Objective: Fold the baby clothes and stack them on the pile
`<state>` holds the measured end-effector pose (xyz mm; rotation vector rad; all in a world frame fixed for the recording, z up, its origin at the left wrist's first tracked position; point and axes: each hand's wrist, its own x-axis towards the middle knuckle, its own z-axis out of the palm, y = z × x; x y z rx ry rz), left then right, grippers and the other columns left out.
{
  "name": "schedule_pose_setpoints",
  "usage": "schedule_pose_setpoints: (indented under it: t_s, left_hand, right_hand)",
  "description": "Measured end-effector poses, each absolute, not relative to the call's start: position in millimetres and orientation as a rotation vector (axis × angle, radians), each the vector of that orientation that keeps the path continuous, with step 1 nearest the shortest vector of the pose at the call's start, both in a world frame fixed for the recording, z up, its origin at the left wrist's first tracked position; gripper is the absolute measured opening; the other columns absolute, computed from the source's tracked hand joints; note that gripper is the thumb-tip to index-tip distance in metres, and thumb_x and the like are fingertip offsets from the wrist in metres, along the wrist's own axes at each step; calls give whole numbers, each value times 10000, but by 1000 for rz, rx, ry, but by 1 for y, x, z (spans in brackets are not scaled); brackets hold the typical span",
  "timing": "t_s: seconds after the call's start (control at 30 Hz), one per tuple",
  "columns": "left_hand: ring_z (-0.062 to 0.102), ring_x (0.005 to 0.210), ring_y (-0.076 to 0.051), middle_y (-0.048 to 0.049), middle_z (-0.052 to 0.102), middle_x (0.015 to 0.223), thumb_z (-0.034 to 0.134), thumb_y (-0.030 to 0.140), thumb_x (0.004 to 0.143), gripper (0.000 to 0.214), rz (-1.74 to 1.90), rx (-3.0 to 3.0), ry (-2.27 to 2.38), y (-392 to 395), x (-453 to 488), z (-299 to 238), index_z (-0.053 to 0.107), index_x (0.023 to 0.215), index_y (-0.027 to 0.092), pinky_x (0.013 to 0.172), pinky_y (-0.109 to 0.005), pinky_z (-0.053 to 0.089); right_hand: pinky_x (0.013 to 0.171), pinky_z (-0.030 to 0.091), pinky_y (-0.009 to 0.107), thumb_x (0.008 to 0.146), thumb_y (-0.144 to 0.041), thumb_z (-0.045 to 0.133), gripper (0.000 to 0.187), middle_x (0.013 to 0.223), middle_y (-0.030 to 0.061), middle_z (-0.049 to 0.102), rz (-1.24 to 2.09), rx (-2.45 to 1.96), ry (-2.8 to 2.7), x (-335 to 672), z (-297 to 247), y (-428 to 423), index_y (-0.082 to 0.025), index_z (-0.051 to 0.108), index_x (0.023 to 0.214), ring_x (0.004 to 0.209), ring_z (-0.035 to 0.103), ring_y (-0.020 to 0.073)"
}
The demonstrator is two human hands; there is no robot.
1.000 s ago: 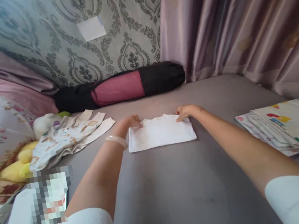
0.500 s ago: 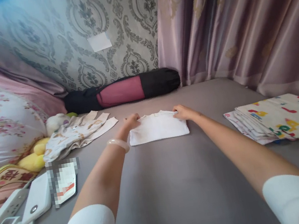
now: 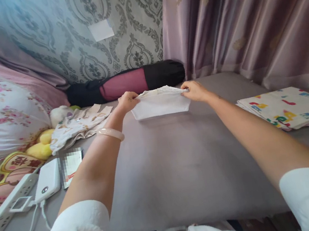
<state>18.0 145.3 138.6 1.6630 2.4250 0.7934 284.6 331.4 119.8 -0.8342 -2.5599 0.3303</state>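
Note:
A folded white garment [image 3: 161, 106] hangs between my two hands above the grey bed surface [image 3: 170, 168]. My left hand [image 3: 128, 100] is closed, pinching its upper left corner. My right hand [image 3: 193, 90] is closed on the upper right corner. The top edge is stretched between my hands and the lower part hangs down just above the bed. A pale bangle sits on my left wrist.
A black and pink roll bag [image 3: 128, 84] lies against the wall. Printed baby clothes [image 3: 80, 124] and plush toys [image 3: 40, 145] lie at left, with a power bank [image 3: 48, 184] and a power strip [image 3: 3, 207]. A folded colourful cloth [image 3: 290, 107] lies at right, under curtains [image 3: 244, 16].
My hands have gripped the far edge of the white garment and lifted it off the bed. The view has tilted and drawn back.

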Motion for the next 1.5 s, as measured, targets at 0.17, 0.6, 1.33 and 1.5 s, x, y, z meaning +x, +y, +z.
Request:
schedule_pose_setpoints:
  t_s: [0.17,0.6,1.33,1.5]
  left_hand:
    - [584,1053,-251,-75,719,1023,548,210,835,290,696,1651,2624,140,38,127,705,1079,218,1016,-459,290]
    - [583,1076,-228,-55,710,1087,468,240,873,284,639,1913,2551,79,67,80,686,1055,233,1093,-426,237]
    - [562,1175,-224,-47,655,1237,475,272,869,257,564,1905,2348,29,105,34,708,978,258,1119,-463,202]
    - [587,1034,-219,-68,684,1046,424,381,949,318,605,1908,2368,55,136,33,702,953,228,968,-392,346]
  right_hand:
    - [822,421,347,821,-150,528,214,1000,87,692,168,-785,-2531,296,105,316,-192,657,987,927,597,236]
    - [839,364,336,868,-165,462,206,1017,74,674,156,-679,-2663,339,75,265,-216,622,986,983,553,243]
    - [1009,310,399,881,-119,443,316,1164,97,632,98,-620,-2728,354,30,204,-197,711,1030,1059,541,243]
    - [904,387,348,957,-238,446,258,1075,95,647,206,-588,-2736,319,35,175,-200,680,1057,1031,546,239]
